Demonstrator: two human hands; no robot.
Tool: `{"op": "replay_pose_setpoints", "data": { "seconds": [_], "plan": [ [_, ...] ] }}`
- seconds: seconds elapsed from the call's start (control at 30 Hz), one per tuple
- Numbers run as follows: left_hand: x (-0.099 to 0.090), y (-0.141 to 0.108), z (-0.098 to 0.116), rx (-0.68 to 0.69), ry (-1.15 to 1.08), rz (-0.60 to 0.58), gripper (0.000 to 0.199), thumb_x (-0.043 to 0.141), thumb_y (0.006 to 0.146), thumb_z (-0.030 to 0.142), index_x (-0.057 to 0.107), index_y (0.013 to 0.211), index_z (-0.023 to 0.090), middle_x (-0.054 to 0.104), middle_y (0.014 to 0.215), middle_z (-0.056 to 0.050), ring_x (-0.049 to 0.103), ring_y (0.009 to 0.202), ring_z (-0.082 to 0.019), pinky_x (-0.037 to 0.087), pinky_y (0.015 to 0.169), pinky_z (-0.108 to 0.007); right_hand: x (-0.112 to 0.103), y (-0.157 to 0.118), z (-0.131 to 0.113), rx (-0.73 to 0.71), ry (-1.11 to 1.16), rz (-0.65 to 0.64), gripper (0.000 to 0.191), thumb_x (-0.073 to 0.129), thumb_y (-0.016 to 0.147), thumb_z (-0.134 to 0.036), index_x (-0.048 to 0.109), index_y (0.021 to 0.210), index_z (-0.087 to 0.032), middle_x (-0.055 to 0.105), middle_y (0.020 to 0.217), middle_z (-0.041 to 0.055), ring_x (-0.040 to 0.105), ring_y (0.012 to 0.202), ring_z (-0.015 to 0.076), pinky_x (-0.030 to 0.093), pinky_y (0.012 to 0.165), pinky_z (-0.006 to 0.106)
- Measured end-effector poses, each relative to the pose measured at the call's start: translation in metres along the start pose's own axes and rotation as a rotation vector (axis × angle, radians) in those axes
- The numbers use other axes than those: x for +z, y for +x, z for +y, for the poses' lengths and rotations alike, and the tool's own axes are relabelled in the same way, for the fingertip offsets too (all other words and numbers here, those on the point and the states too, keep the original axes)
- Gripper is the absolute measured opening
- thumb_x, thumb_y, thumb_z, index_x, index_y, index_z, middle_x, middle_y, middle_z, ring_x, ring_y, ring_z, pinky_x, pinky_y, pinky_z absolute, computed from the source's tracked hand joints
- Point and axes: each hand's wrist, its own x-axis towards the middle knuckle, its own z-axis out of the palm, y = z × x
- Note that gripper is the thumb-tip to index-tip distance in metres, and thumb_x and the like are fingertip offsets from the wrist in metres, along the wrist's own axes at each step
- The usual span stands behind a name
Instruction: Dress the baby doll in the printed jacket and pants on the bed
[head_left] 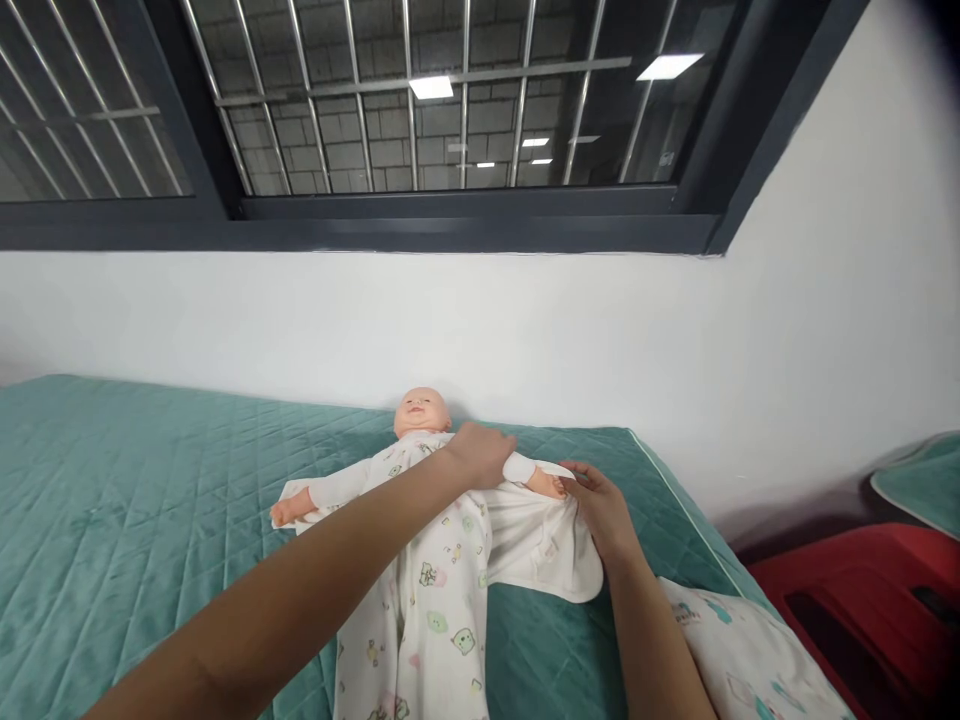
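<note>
A baby doll is seen laid on its back on a green quilted mat, its bald head set near a white wall and both arms spread wide. The doll is dressed in a white garment printed with small green, pink and yellow figures, while its arms are covered by plain white sleeves. One small doll hand is stretched out toward the left of the view, palm and wrist bare.

Across the doll's chest, the person's left forearm is extended, and the left hand is laid over the doll's upper arm on the right side of the view. Its fingers are bent over the sleeve there; the fingertips are hidden, and whether they are clamped cannot be told.

A white flap of cloth is spread beneath that same arm. Its upper edge is pinched between the thumb and fingers of the right hand — just beside the doll's other bare hand.

Beside the right forearm, a printed white cloth is left near the mat's edge. A red plastic object is partly seen at the far right, below a second green cloth. Above, a dark-framed window is crossed by metal bars — with bright lights shown in its glass.
</note>
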Motion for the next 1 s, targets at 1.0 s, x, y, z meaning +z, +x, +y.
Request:
{"op": "replay_pose_setpoints", "data": {
  "seconds": [1.0],
  "plan": [
    [0.089, -0.207, 0.011, -0.979, -1.356, 0.505, 0.055, 0.053, 0.093, 0.051, 0.049, 0.140, 0.022, 0.056, 0.146, -0.010, 0.050, 0.137, -0.028, 0.042, 0.114, -0.044, 0.027, -0.001, -0.010, 0.181, 0.752, 0.158, 0.022, 0.076, 0.058, -0.012, 0.066, 0.077, -0.016, 0.071, 0.079, 0.0019, 0.065, 0.073, 0.0123, 0.056, 0.068, 0.022]
  ]
}}
